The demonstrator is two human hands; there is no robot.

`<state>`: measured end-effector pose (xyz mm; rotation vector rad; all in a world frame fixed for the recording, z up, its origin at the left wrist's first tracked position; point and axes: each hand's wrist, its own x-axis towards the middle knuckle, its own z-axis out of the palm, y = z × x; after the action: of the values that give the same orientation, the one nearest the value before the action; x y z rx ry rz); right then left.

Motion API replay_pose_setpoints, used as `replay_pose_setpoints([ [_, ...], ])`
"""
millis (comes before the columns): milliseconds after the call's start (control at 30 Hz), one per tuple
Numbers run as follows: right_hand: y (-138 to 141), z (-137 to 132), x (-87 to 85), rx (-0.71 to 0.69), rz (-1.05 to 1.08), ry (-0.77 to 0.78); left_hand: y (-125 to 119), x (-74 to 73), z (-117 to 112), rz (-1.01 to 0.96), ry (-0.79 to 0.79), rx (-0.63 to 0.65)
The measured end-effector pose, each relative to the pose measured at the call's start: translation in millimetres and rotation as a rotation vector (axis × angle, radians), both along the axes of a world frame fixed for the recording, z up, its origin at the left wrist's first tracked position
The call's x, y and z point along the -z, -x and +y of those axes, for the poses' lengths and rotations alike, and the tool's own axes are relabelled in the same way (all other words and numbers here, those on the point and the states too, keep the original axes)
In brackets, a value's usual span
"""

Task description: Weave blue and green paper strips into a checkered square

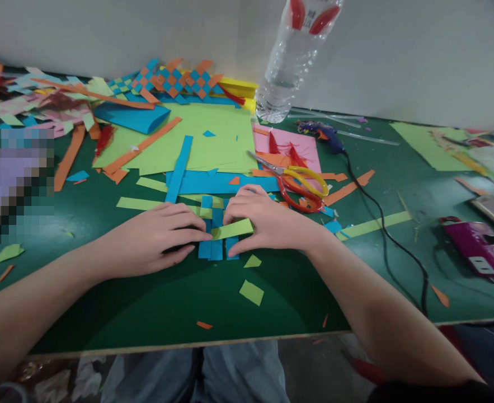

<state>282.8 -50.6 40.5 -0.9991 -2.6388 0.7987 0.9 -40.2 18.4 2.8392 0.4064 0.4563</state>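
Note:
Several narrow blue paper strips lie side by side, crossed by green strips to form a small weave on the table. My left hand lies palm down, thumb apart, its fingertips touching the weave and the left end of a short green paper strip. That strip's other end rises across the gap between thumb and fingers of my right hand. My right thumb and fingers are spread, resting on the blue strips' right side. Its fingertips are partly hidden. Another blue strip stretches away beyond my left hand.
Scissors with red and yellow handles lie beyond my right hand. Behind are green sheets, woven paper pieces and a water bottle. A black cable runs along the right, near a purple case. Scraps litter the green table.

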Motion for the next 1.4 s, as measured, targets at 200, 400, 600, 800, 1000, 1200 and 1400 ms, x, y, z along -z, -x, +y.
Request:
replay_pose_setpoints([
  [200,-0.5,-0.1,-0.9,0.008,0.017,-0.008,-0.2,0.2,-0.4,-0.008,-0.021,0.012],
  [400,-0.8,-1.1,-1.1,0.027,0.050,-0.069,-1.1,-0.3,-0.6,-0.016,-0.061,0.026],
  [600,-2.3,0.7,-0.6,0.041,0.053,-0.111,-1.0,0.1,-0.1,-0.003,-0.047,0.021],
  [800,-2.8,1.5,2.5,0.081,0.063,-0.112,-0.5,0.1,-0.9,-0.008,-0.056,0.030],
  [1000,-2.0,2.5,6.6,0.135,0.055,-0.071,-0.5,0.5,-1.0,-0.001,-0.048,0.028],
  [1200,-1.4,2.2,5.3,0.169,0.051,-0.055,-0.2,1.2,-0.3,0.009,-0.031,0.024],
  [1400,-1.9,2.6,5.2,0.164,0.091,-0.047,-0.3,-0.3,-0.1,0.011,-0.048,0.033],
])
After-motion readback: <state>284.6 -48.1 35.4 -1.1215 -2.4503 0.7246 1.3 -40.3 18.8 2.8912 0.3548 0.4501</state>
